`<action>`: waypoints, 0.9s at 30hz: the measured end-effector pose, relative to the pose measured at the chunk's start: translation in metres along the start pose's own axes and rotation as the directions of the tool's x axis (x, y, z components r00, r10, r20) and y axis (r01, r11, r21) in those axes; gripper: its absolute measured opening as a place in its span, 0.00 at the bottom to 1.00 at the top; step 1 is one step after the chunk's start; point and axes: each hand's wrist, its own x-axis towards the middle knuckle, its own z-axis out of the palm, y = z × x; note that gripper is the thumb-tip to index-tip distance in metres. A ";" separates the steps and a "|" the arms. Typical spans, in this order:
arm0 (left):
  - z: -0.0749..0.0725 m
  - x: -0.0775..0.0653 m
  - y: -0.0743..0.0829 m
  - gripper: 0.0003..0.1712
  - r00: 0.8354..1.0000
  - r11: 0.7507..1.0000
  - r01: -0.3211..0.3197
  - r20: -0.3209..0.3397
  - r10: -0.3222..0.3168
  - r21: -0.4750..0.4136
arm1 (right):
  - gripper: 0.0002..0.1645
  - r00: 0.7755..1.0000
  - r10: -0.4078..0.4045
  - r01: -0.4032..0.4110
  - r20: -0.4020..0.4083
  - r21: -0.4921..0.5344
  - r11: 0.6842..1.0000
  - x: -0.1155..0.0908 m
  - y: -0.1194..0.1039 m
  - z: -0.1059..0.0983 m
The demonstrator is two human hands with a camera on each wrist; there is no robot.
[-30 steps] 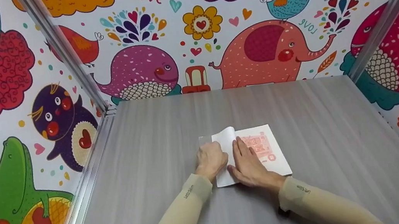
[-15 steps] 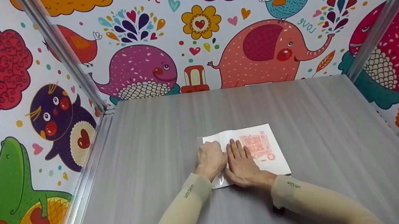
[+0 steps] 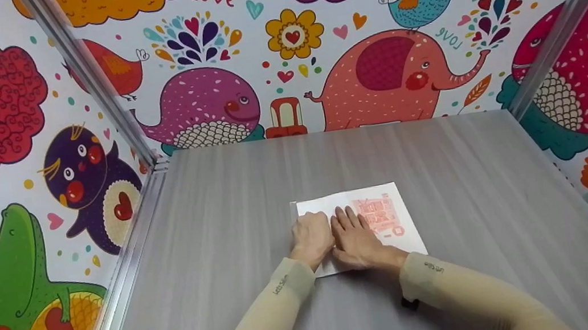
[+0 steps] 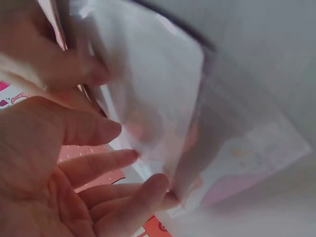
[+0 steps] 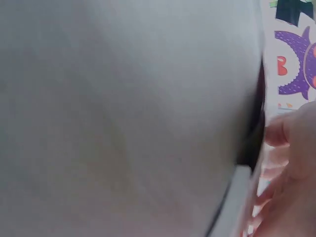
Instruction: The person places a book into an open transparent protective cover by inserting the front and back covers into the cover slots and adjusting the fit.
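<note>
A thin book (image 3: 406, 229) with white pages and a red print lies open on the table. Clear plastic book cover (image 4: 252, 148) juts out past its left page in the left wrist view. My left hand (image 3: 312, 238) is curled at that left page, and its thumb and fingertips (image 4: 155, 185) hold the plastic along the edge. Flat on the page near the fold rests my right hand (image 3: 358, 243), fingers straight and beside the left. In the right wrist view the right hand (image 5: 291, 168) shows only partly, at the side.
The grey wood-grain table (image 3: 220, 210) surrounds the book on every side. Printed walls with cartoon animals (image 3: 211, 107) stand behind and at both sides, with metal posts (image 3: 92, 78) at the corners.
The raised left page has come down flat toward the left. My right hand has slid slightly left, closer to the left hand, which has stayed nearly in place.
</note>
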 end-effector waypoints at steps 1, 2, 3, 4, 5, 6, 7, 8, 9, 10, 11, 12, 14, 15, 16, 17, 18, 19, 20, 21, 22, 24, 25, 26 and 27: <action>0.004 0.000 -0.001 0.09 1.000 1.000 0.000 -0.007 0.000 0.008 | 0.51 1.000 -0.007 0.007 -0.006 0.006 1.000 0.000 0.001 -0.002; 0.004 0.000 -0.001 0.09 1.000 1.000 0.001 -0.008 -0.001 0.015 | 0.51 1.000 -0.012 0.012 -0.012 0.010 1.000 0.000 0.002 -0.005; 0.001 -0.002 -0.001 0.08 1.000 1.000 0.005 -0.001 -0.005 0.022 | 0.51 1.000 -0.017 0.017 -0.015 0.015 1.000 -0.001 0.003 -0.007; -0.001 -0.003 0.000 0.08 1.000 1.000 0.011 0.004 -0.011 0.021 | 0.51 1.000 -0.020 0.020 -0.017 0.019 1.000 -0.001 0.004 -0.010; -0.004 -0.004 0.000 0.08 1.000 1.000 0.015 0.006 -0.015 0.013 | 0.51 1.000 -0.021 0.022 -0.020 0.024 0.999 -0.001 0.005 -0.012; -0.005 -0.004 0.001 0.07 1.000 1.000 0.018 0.006 -0.018 0.019 | 0.51 1.000 -0.020 0.020 -0.020 0.026 0.999 -0.001 0.006 -0.014; -0.011 -0.005 0.002 0.07 0.999 1.000 0.026 0.022 -0.026 0.015 | 0.50 1.000 -0.019 0.020 -0.023 0.031 0.999 -0.002 0.008 -0.016; -0.016 -0.007 0.004 0.07 0.999 0.999 0.033 0.023 -0.034 0.014 | 0.50 0.999 -0.021 0.022 -0.034 0.039 0.999 -0.002 0.010 -0.018; -0.023 -0.008 0.006 0.07 0.998 0.999 0.042 0.038 -0.043 0.011 | 0.49 0.999 -0.024 0.026 -0.047 0.044 0.999 -0.002 0.013 -0.019; -0.028 -0.010 0.008 0.07 0.998 0.999 0.050 0.049 -0.051 0.004 | 0.48 0.997 -0.031 0.034 -0.072 0.043 0.999 0.000 0.018 -0.017; -0.036 -0.012 0.011 0.08 0.996 0.998 0.057 0.063 -0.057 0.003 | 0.46 0.995 -0.034 0.038 -0.094 0.045 0.998 0.001 0.023 -0.016; -0.038 -0.013 0.012 0.08 0.996 0.998 0.060 0.061 -0.061 0.018 | 0.45 0.993 -0.037 0.042 -0.113 0.040 0.998 0.002 0.028 -0.015; -0.052 -0.018 0.017 0.10 0.993 0.997 0.074 0.088 -0.075 0.016 | 0.42 0.988 -0.046 0.049 -0.148 0.018 0.999 0.004 0.038 -0.015; -0.059 -0.020 0.019 0.11 0.992 0.997 0.077 0.102 -0.079 0.019 | 0.41 0.987 -0.045 0.047 -0.154 0.010 0.999 0.003 0.041 -0.017; -0.056 -0.020 0.018 0.11 0.994 0.997 0.070 0.083 -0.073 0.034 | 0.40 0.987 -0.037 0.039 -0.154 0.006 0.999 0.003 0.043 -0.019; -0.059 -0.022 0.020 0.12 0.993 0.997 0.072 0.086 -0.075 0.039 | 0.39 0.990 -0.023 0.024 -0.140 0.010 1.000 0.001 0.042 -0.025; -0.062 -0.023 0.021 0.12 0.993 0.996 0.073 0.088 -0.077 0.043 | 0.38 0.992 -0.009 0.010 -0.125 0.008 1.000 0.000 0.042 -0.030; -0.063 -0.023 0.021 0.12 0.993 0.996 0.076 0.092 -0.080 0.044 | 0.37 0.994 0.008 -0.007 -0.112 0.010 1.000 -0.002 0.042 -0.036; -0.065 -0.024 0.022 0.12 0.992 0.996 0.077 0.098 -0.081 0.044 | 0.37 0.995 0.028 -0.026 -0.098 0.020 0.999 -0.005 0.040 -0.042; -0.067 -0.024 0.022 0.12 0.992 0.996 0.075 0.099 -0.079 0.042 | 0.36 0.995 0.047 -0.046 -0.092 0.013 0.999 -0.006 0.041 -0.045; -0.067 -0.024 0.023 0.12 0.992 0.996 0.074 0.098 -0.078 0.040 | 0.35 0.994 0.064 -0.063 -0.090 0.009 0.998 -0.007 0.042 -0.047; -0.075 -0.026 0.026 0.12 0.990 0.997 0.076 0.116 -0.079 0.026 | 0.30 0.992 0.082 -0.083 -0.096 -0.010 0.996 -0.009 0.045 -0.051; -0.067 -0.025 0.023 0.11 0.994 0.998 0.064 0.089 -0.066 0.028 | 0.27 0.991 0.085 -0.086 -0.102 -0.012 0.996 -0.010 0.047 -0.053; -0.068 -0.026 0.024 0.10 0.995 0.998 0.054 0.080 -0.056 0.022 | 0.24 0.990 0.080 -0.082 -0.112 -0.013 0.997 -0.011 0.049 -0.055; -0.068 -0.026 0.025 0.10 0.996 0.999 0.047 0.070 -0.048 0.016 | 0.21 0.990 0.073 -0.075 -0.124 -0.011 0.997 -0.012 0.050 -0.056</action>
